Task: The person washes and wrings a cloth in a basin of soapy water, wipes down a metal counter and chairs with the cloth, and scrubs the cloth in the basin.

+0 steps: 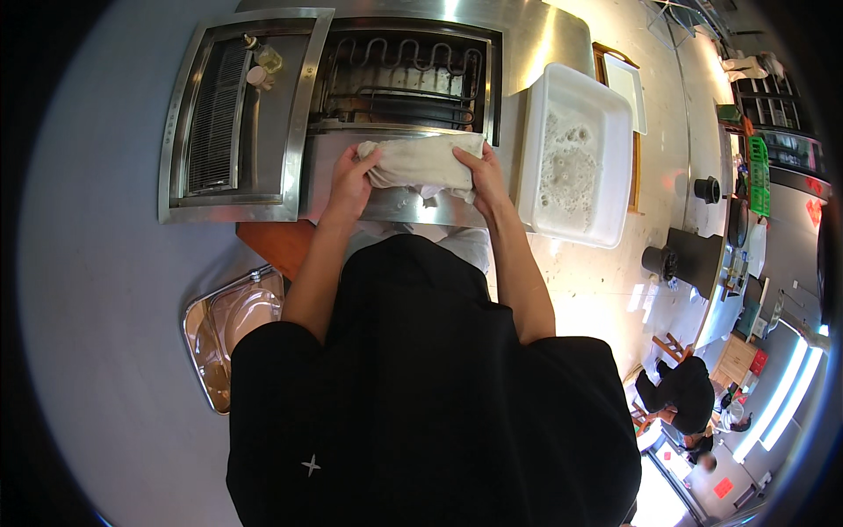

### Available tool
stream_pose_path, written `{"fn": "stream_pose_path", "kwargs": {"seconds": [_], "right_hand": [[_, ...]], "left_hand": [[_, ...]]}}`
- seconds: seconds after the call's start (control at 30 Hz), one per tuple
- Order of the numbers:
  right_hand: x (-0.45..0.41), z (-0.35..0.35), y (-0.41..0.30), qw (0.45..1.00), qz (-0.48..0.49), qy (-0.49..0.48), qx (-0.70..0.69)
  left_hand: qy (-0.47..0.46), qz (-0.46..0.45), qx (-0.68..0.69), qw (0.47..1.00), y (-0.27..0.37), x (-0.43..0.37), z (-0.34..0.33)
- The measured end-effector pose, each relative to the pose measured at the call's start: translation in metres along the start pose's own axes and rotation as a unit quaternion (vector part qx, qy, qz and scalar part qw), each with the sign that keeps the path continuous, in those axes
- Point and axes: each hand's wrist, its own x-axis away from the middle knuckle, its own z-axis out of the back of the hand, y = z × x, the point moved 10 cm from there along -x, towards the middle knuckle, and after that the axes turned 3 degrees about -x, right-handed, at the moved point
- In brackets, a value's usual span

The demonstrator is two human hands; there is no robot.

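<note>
A folded off-white cloth is stretched between my two hands, over the steel front ledge of an electric grill. My left hand pinches its left end, thumb on top. The right end is gripped by my right hand, thumb also on top. Just beyond the cloth lies the recessed grill well with its bent heating element. To the right of the grill stands a white plastic tub holding cloudy, sudsy water.
Left of the well, a steel frame surrounds a grate, a bottle of yellowish liquid and a small pale cup-like item. A clear-lidded metal-rimmed container is at lower left. Several people are at the far right, including a person in black.
</note>
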Motion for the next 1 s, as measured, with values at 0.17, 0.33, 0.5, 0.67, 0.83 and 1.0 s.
{"fn": "stream_pose_path", "kwargs": {"seconds": [0.17,0.33,0.5,0.67,0.83,1.0], "right_hand": [[0.009,-0.007,-0.015,0.996,-0.046,-0.06,0.04],[0.007,0.023,0.001,0.982,-0.169,-0.049,-0.069],[0.006,0.041,0.01,0.987,-0.14,-0.009,0.076],[0.01,0.031,-0.031,0.991,0.015,-0.131,0.008],[0.019,0.03,-0.019,0.926,0.01,-0.205,0.316],[0.024,0.034,-0.021,0.885,0.087,-0.134,0.438]], "left_hand": [[0.001,0.073,0.042,0.996,-0.007,0.0,0.022],[-0.042,0.164,-0.107,0.98,-0.005,0.008,0.034],[-0.075,0.201,-0.128,0.968,-0.015,0.008,0.025],[-0.12,0.105,-0.103,0.982,0.005,0.01,0.015],[-0.147,-0.01,-0.414,0.898,-0.002,0.008,0.042],[-0.082,-0.088,-0.501,0.857,0.037,0.04,-0.027]]}}
